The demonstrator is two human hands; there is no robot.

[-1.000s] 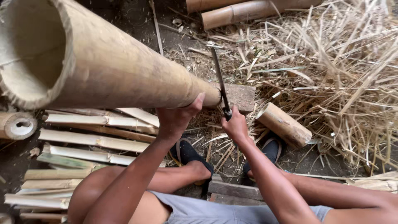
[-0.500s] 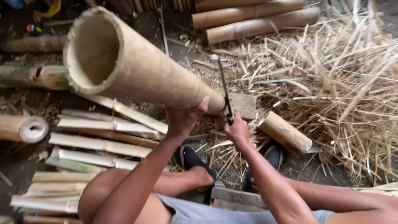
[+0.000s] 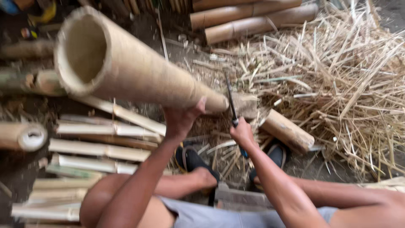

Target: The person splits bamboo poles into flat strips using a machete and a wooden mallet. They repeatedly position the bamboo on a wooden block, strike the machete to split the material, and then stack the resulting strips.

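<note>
A thick, hollow bamboo pole (image 3: 126, 71) leans toward me, its open end at the upper left and its lower end resting on a wooden block (image 3: 247, 104). My left hand (image 3: 182, 120) grips the pole from below near that lower end. My right hand (image 3: 242, 133) is shut on the handle of a long dark knife (image 3: 230, 101), whose blade points up beside the pole's base. My feet in dark sandals (image 3: 195, 162) rest on the ground below.
Split bamboo slats (image 3: 101, 150) lie stacked at left. A short bamboo piece (image 3: 287, 131) lies right of the block. Whole poles (image 3: 253, 17) lie at the top. Straw-like shavings (image 3: 346, 84) cover the right side. A cut bamboo section (image 3: 23, 136) sits at far left.
The pole's open end has swung rightward and away from the camera, showing more of the ground at left. Both hands keep their grips; the knife stays beside the pole's base.
</note>
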